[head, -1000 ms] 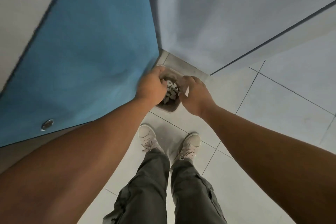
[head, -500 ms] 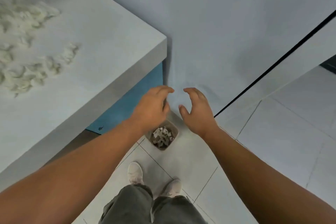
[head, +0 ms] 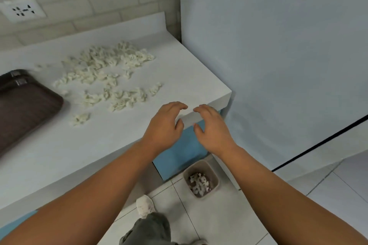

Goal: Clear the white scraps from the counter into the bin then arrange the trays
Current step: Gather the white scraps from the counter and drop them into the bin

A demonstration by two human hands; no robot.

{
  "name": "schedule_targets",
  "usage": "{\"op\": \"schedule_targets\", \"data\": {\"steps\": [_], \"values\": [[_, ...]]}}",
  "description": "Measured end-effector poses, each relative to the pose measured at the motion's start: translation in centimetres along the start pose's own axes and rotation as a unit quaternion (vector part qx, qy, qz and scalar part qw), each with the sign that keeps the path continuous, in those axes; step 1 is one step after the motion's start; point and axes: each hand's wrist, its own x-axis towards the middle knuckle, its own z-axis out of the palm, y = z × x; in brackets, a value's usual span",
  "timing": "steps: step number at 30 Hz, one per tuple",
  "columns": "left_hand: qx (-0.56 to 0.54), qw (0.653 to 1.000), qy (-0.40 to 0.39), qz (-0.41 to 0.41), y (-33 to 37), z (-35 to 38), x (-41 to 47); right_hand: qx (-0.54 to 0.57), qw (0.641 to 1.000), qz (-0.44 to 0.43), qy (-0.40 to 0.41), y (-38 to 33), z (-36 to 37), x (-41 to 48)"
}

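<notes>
1. Two hands hover side by side at the middle of the frame: the left hand (head: 166,123) over the front edge of the tabletop (head: 179,69), the right hand (head: 211,127) just past that edge, in front of the blue cabinet face (head: 179,157).
2. Both are released, fingers loosely curved and holding nothing (palms down, fingertips nearly meeting).
3. White scraps (head: 111,77) lie scattered on the tabletop, left of centre and toward the upper middle, apart from the hands.
4. Dark brown trays (head: 25,105), stacked, sit at the left edge of the frame, near the scraps.
5. On the tiled floor, lower right of centre, the bin (head: 216,179) stands below the right hand, with white pieces inside.
</notes>
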Motion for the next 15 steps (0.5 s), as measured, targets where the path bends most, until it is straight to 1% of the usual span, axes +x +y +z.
{"op": "schedule_targets", "data": {"steps": [5, 8, 15], "values": [[0.004, 0.999, 0.037, -0.030, -3.6, -3.0, -0.3, -0.009, 0.999, -0.028, -0.015, -2.5, 1.3, 3.6], [0.012, 0.998, 0.044, -0.052, -6.1, -4.4, 0.0, -0.011, 1.000, -0.005, -0.024, -3.8, 2.6, 5.8], [0.009, 0.995, 0.058, -0.080, -12.3, -7.6, 1.7, -0.056, 0.995, 0.006, -0.077, -5.4, 5.8, 12.4]]}}
